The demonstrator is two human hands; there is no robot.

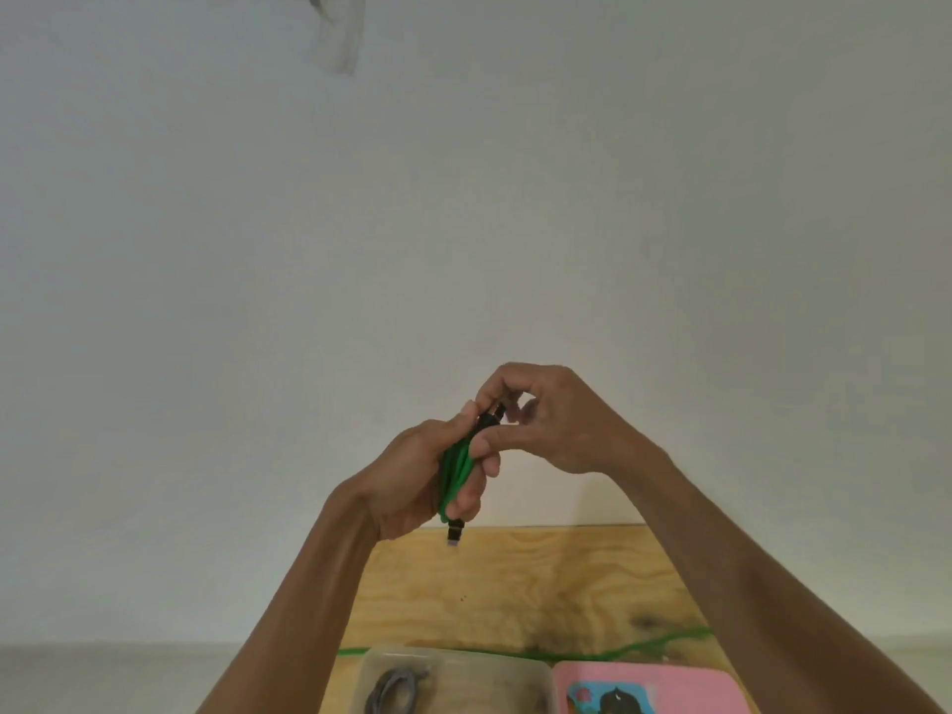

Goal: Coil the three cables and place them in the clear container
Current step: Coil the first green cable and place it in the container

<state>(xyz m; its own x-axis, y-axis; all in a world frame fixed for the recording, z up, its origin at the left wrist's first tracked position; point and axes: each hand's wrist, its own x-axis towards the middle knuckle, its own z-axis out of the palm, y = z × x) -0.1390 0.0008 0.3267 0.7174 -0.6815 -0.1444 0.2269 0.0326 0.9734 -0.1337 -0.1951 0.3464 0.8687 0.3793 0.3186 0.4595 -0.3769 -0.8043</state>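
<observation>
A green cable point(456, 468) is bundled into a tight coil, held up in front of the white wall. My left hand point(417, 479) grips the coil, and a black plug point(455, 534) hangs below the fingers. My right hand point(546, 420) pinches the other black plug end point(489, 415) at the top of the coil. Below, the clear container point(463, 667) sits on the wooden table point(515, 584) with a grey coiled cable point(394, 690) inside. Another green cable point(644, 642) lies stretched on the table behind the container.
A pink lid or case point(685, 685) with a printed picture lies right of the container at the bottom edge. The white wall fills most of the view, with a grey patch point(337, 38) at the top.
</observation>
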